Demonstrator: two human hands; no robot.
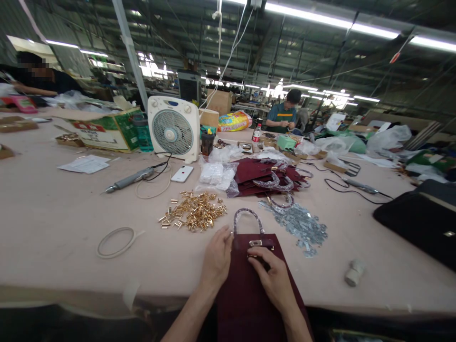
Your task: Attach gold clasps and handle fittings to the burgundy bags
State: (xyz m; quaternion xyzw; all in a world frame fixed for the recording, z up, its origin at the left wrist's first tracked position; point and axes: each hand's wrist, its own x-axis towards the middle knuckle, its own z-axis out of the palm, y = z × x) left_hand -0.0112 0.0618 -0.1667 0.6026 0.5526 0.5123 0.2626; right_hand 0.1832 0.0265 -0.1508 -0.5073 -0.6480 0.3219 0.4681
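A dark maroon handbag (245, 294) lies in front of me at the table's edge, its plastic-wrapped handle (247, 213) pointing away. My left hand (216, 256) rests along the bag's left edge, fingers stretched out. Over the bag's upper right front, my right hand (270, 273) is closed, thumb and fingertips pinching a small gold-coloured metal piece (251, 256), mostly hidden. Just above it, a metal clasp (255, 243) sits on the bag. Beyond my left hand is a heap of gold-coloured fittings (195, 211); flat grey metal plates (301, 225) are spread to the right.
More maroon bags (256, 175) in plastic are stacked ahead. Corded tools (128, 180) lie left and right, with a phone (182, 174) and fan (173, 128) nearby. A tape coil (116, 242), small roll (354, 273) and black bag (420, 218) flank me. Two people sit beyond.
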